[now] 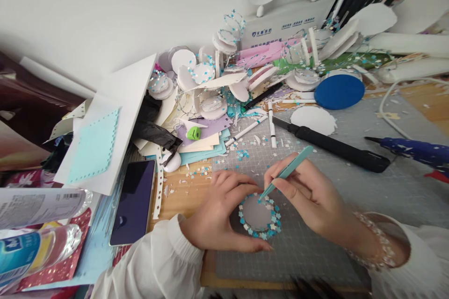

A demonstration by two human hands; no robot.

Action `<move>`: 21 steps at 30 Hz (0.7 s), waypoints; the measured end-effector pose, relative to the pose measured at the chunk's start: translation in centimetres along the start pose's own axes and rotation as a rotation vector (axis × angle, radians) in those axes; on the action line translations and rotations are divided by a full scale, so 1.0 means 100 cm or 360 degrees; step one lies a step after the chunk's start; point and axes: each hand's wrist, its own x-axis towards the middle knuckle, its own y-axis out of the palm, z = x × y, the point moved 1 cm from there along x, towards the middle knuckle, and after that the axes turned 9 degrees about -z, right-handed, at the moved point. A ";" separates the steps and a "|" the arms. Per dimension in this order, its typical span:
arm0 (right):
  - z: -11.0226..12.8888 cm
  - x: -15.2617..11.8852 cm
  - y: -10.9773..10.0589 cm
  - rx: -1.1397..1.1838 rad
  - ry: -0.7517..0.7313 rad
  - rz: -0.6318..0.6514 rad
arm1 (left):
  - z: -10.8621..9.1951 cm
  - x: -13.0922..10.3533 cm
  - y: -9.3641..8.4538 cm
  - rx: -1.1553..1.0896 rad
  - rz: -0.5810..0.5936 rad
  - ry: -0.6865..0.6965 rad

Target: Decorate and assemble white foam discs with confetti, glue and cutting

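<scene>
A ring of small blue and white paper flowers [276,218] lies on the grey cutting mat [298,261], with the bare mat showing through its middle. My left hand [220,212] curves around the ring's left side, forefinger at the top edge and thumb along the bottom, steadying it. Between the thumb and fingers of my right hand [312,196] is a pair of teal tweezers [291,168]. Their tips touch the ring's upper part, at a small blue flower. Whether the tips grip that flower I cannot tell. Loose flower pieces [242,154] are scattered beyond my hands.
Behind are a black utility knife [336,149], a blue disc [339,92], a white paper disc [312,119], a green punch [193,133] and piled decorated rings [210,105]. A glue gun [414,149] lies right; a phone [133,203] and plastic bottle [38,252] lie left.
</scene>
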 end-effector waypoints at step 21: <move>0.000 0.010 0.000 0.0141 0.0453 0.0152 | 0.000 0.000 0.000 0.0009 0.0030 -0.0005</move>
